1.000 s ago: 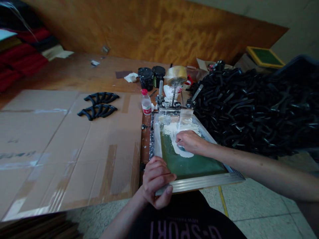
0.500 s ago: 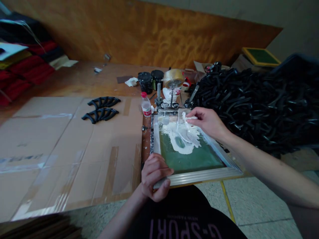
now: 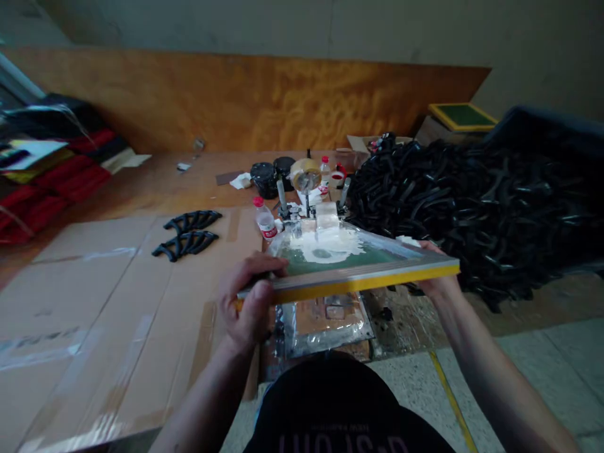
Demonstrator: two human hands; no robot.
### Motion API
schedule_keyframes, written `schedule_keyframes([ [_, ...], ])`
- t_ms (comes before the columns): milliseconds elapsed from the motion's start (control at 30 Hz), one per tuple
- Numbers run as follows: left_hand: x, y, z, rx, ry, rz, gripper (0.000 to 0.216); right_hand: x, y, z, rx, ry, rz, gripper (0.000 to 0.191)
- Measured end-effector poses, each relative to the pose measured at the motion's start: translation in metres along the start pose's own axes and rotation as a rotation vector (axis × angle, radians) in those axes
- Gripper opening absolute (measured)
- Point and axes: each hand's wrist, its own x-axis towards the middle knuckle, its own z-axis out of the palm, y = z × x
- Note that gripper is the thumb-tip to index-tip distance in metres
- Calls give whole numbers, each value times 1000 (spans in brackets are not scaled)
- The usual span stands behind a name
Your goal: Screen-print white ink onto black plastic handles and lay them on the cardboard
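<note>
My left hand is closed round the front left corner of a screen printing frame, thumb on the near side. The frame is tilted, its front edge raised off the base. My right hand grips its right side near the front corner; a crumpled white piece, perhaps tissue, shows by the fingers. On the green mesh lies a patch of white ink. A clear flat squeegee stands at the mesh's far end. Beneath the frame is a plastic-covered print base with a small piece on it.
Black curved parts lie in two groups on flattened cardboard at left. A large heap of black parts is at right. A red-capped bottle, black tubs and a tape roll stand behind the frame.
The frame's front edge has risen from the base. My right hand has left the squeegee at the mesh's far end and moved to the frame's right side. My left hand has risen with the corner.
</note>
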Motion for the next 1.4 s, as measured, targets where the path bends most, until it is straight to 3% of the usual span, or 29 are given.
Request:
schedule_keyframes([
  [133, 35, 1, 12, -10, 135, -64, 37, -17, 28, 8, -57, -128, 98, 33],
  [233, 48, 0, 22, -62, 190, -67, 35, -25, 37, 19, -119, -225, 75, 31],
  [300, 42, -2, 27, -83, 332, 34, 34, -28, 40, 25, -191, -267, 24, 29],
  [400, 4, -8, 35, -4, 610, 220, 32, -33, 44, 36, -239, -288, -40, 27],
  [433, -13, -10, 38, 38, 593, 184, 27, -35, 44, 40, -233, -293, -48, 26],
  [467, -32, -12, 42, 68, 468, 32, 21, -38, 45, 45, -224, -303, -53, 26],
  [567, -78, -19, 59, 59, 17, -556, 21, -50, 46, 62, -239, -367, -54, 25],
  [633, -93, -25, 71, -31, -93, -767, 28, -58, 48, 73, -270, -426, -47, 25],
  [667, -96, -29, 75, -78, -86, -822, 29, -62, 49, 78, -276, -453, -40, 26],
  [767, -94, -39, 75, -145, 18, -893, 24, -67, 53, 85, -232, -497, -7, 30],
  [900, -88, -47, 59, -198, 88, -927, 22, -62, 53, 83, -146, -472, 37, 31],
  [1067, -84, -47, 48, -468, 283, -935, 22, -54, 52, 79, -10, -467, 121, 30],
  [1200, -82, -48, 45, -631, 315, -925, 22, -56, 57, 81, 120, -508, 257, 31],
  [1400, -78, -48, 41, -688, 299, -942, 23, -68, 71, 88, 305, -662, 495, 29],
])
